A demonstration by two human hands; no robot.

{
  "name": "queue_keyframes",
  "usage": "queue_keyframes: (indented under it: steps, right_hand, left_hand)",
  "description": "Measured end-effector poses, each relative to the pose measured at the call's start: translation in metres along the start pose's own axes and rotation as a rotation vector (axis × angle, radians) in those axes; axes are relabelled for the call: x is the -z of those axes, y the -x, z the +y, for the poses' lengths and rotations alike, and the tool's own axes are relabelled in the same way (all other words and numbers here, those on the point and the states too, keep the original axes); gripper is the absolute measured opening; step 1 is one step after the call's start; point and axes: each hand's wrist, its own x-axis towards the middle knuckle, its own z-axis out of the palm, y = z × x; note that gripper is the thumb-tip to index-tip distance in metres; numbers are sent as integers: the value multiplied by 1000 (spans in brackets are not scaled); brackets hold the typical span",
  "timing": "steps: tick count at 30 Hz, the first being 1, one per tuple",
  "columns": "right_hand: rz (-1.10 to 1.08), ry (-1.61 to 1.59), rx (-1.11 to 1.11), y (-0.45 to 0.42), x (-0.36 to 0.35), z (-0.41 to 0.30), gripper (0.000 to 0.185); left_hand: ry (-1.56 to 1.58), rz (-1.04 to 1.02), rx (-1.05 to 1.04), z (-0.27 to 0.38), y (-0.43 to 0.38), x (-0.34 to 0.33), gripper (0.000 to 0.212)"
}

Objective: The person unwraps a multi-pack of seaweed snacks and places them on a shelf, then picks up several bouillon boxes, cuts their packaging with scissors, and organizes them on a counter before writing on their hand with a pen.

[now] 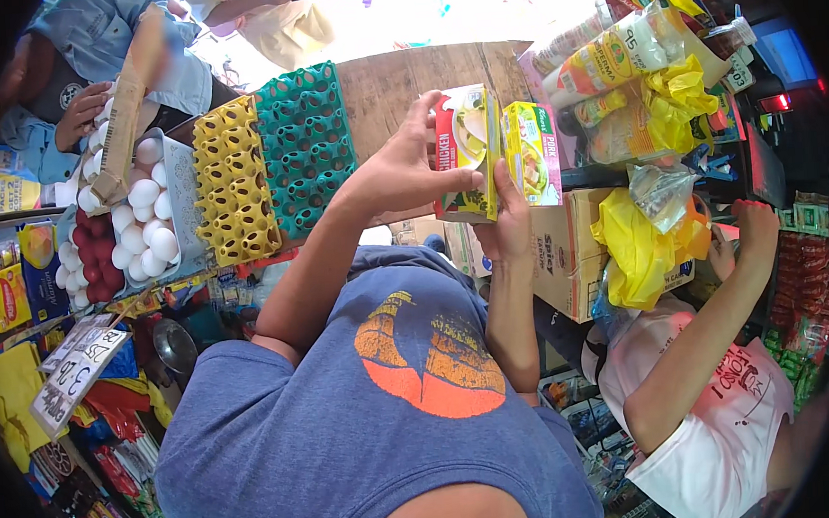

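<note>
Over the near edge of a wooden counter (389, 82), both hands hold a red, white and green box of chicken broth cubes (466, 149). My left hand (409, 163) grips it from the left, thumb across its lower front and fingers at its upper left edge. From below and the right, my right hand (508, 217) supports the box, with its thumb along the side. Just to the right, a pink and yellow Knorr pork cubes box (533, 153) is close beside the held box; whether the two touch is hard to tell.
Green (310, 148) and yellow egg trays (230, 181) stand left of centre, beside a container of white eggs (146, 233). Packaged goods and a yellow plastic bag (631, 246) fill the right. A co-worker in a white shirt (708, 412) is at lower right; people stand beyond the counter.
</note>
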Motion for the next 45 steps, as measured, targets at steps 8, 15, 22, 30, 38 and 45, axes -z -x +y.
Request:
queue_keyframes:
  steps: [8, 15, 22, 30, 38, 45]
  right_hand:
    - [92, 355, 28, -8, -7, 11, 46]
    - [172, 220, -173, 0, -13, 5, 51]
    - [171, 133, -172, 6, -20, -1, 59]
    - [131, 148, -172, 12, -24, -6, 70]
    - [-17, -289, -137, 20, -18, 24, 67]
    - [-283, -284, 126, 34, -9, 54, 69]
  left_hand:
    - [707, 467, 41, -58, -24, -18, 75]
    - [776, 472, 117, -106, -51, 1, 22]
    - [776, 549, 97, -104, -53, 0, 22]
    - [732, 506, 28, -111, -48, 5, 29]
    - [437, 657, -290, -60, -39, 12, 47]
    - [165, 774, -656, -19, -39, 25, 45]
